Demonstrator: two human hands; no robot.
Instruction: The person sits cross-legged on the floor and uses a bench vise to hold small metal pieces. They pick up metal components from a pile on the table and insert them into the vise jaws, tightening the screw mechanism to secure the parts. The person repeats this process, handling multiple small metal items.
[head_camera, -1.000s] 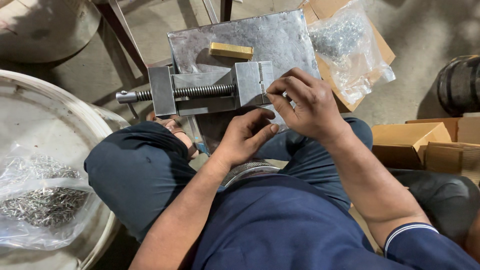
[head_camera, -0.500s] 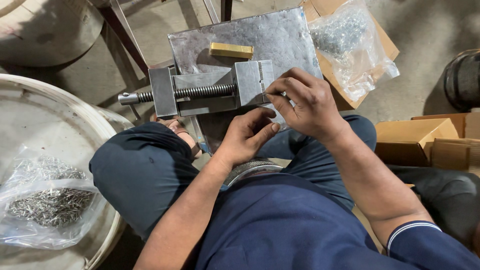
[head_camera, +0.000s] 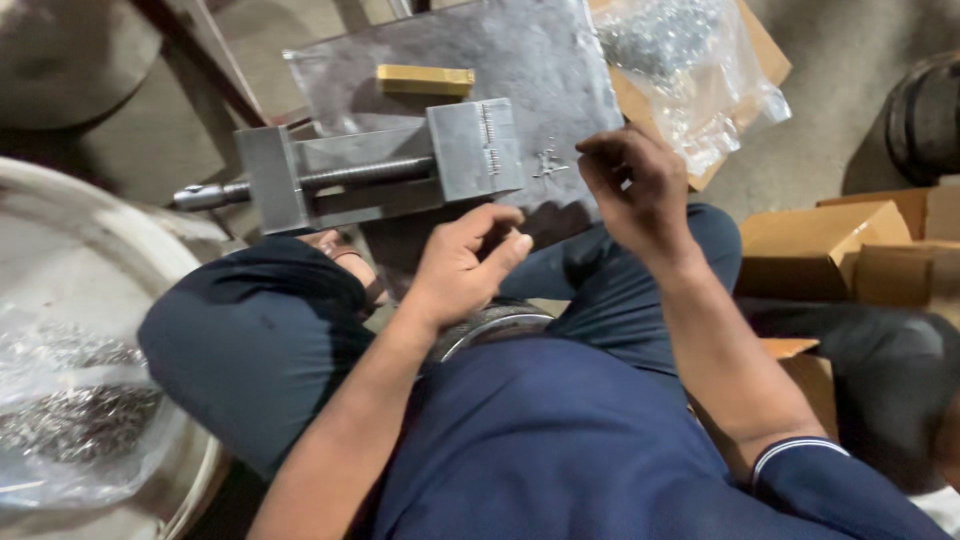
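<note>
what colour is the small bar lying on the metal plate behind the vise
Brass yellow; the small bar shows best in the head view.

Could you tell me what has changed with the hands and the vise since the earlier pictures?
The right hand has come off the vise's jaw block and now hovers to its right over the metal plate, fingers pinched. The left hand has hardly moved, below the vise. The vise, the yellow bar and the bags stayed put.

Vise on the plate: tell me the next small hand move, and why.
Probably bring the right hand, whose pinched fingertips seem to hold a small metal piece, left to the vise. The hand hovers apart from it over the grey plate, and the left hand waits just below.
</note>
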